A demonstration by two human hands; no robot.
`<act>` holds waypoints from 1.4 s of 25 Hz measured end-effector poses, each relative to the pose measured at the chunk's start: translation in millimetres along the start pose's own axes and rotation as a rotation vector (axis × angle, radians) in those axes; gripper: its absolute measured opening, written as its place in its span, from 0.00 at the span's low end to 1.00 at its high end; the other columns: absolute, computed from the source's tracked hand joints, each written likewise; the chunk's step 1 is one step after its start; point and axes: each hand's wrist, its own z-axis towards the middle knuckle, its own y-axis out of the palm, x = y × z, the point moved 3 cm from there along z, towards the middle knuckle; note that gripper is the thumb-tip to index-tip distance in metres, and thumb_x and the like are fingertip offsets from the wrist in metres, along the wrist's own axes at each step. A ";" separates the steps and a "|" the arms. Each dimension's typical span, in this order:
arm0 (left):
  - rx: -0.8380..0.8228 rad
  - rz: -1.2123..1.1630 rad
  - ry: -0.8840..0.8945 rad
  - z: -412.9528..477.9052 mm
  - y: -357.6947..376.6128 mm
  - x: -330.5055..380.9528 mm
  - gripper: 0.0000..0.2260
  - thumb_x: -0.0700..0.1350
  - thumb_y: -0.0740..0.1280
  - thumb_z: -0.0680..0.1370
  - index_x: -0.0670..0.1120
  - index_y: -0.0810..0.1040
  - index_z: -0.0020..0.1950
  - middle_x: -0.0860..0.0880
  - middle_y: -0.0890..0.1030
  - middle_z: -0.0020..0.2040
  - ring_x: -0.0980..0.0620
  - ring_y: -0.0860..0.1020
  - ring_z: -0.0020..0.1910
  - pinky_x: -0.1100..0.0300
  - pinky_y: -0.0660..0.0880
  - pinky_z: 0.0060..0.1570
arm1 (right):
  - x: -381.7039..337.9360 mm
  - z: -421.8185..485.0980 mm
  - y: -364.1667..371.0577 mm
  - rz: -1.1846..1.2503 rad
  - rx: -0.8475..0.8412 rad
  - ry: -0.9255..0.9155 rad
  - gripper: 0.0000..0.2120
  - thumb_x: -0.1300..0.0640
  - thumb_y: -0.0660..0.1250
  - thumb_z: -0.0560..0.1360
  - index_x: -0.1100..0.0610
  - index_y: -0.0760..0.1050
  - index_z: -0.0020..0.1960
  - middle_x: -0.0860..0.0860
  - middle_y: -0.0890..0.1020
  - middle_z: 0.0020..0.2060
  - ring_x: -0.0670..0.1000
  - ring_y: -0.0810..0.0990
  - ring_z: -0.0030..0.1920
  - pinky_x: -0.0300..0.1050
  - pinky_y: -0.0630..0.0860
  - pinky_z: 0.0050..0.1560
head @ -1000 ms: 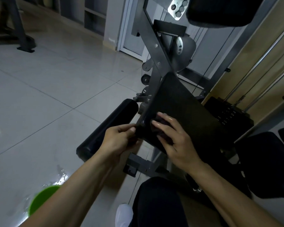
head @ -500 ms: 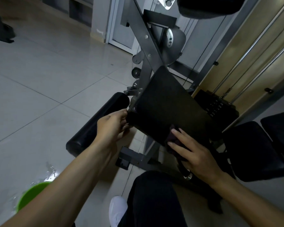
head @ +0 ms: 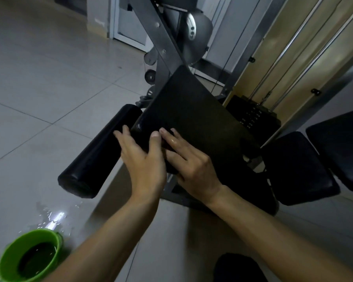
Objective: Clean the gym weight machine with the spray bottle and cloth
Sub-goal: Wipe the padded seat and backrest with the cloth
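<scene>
The weight machine's black tilted pad point(head: 192, 110) fills the middle of the view, mounted on a grey steel frame point(head: 163, 43). My left hand point(head: 145, 159) grips the pad's lower left corner, fingers round the edge and thumb on top. My right hand point(head: 192, 165) lies flat on the pad's lower part, right beside the left, pressing a dark cloth point(head: 167, 146) that is almost wholly hidden under it. No spray bottle is in view.
A black foam roller point(head: 98, 151) juts out to the left of the pad. Two more black pads point(head: 298, 169) sit at the right, with the weight stack point(head: 253, 119) behind. A green bucket point(head: 8, 259) of water stands bottom left beside a puddle point(head: 55, 216).
My right hand with the cloth has slid from the pad's lower right back to its lower left corner, ending against the left hand. The view has tilted down, showing more of the bucket.
</scene>
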 end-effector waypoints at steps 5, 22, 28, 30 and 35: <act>-0.168 0.769 0.959 -42.4 48.6 -6.3 0.25 0.46 0.60 0.81 0.42 0.67 0.78 0.38 0.53 0.82 0.39 0.47 0.82 0.40 0.48 0.80 | 51.5 -102.9 -27.5 0.058 -0.053 0.086 0.20 0.65 0.71 0.79 0.62 0.77 0.71 0.60 0.68 0.78 0.59 0.66 0.79 0.59 0.71 0.74; -0.288 1.491 0.744 -104.8 136.2 -79.7 0.37 0.62 0.55 0.82 0.45 0.46 0.84 0.43 0.38 0.83 0.42 0.33 0.81 0.37 0.37 0.78 | 131.0 -243.0 -49.9 0.426 -0.008 0.537 0.21 0.56 0.60 0.85 0.53 0.70 0.77 0.45 0.68 0.78 0.45 0.61 0.80 0.49 0.66 0.77; -0.259 1.613 0.758 -112.6 142.1 -76.2 0.36 0.64 0.50 0.81 0.44 0.54 0.83 0.44 0.43 0.84 0.43 0.40 0.82 0.30 0.41 0.76 | 177.2 -308.3 -68.3 0.432 0.053 1.107 0.21 0.57 0.62 0.85 0.48 0.71 0.76 0.47 0.61 0.81 0.51 0.64 0.79 0.36 0.63 0.70; -0.249 1.648 0.751 -113.1 144.5 -76.2 0.36 0.64 0.50 0.81 0.43 0.54 0.83 0.44 0.44 0.84 0.42 0.41 0.82 0.29 0.44 0.76 | 171.9 -270.2 -62.9 0.494 0.064 1.109 0.22 0.57 0.61 0.85 0.47 0.68 0.78 0.48 0.63 0.80 0.50 0.66 0.78 0.32 0.63 0.65; -0.251 1.716 0.744 -113.8 144.6 -77.4 0.36 0.63 0.51 0.81 0.41 0.55 0.82 0.42 0.46 0.84 0.42 0.44 0.82 0.27 0.49 0.75 | 119.3 -194.4 -49.7 0.587 0.003 0.657 0.30 0.58 0.62 0.84 0.47 0.57 0.82 0.44 0.55 0.82 0.44 0.57 0.79 0.34 0.66 0.70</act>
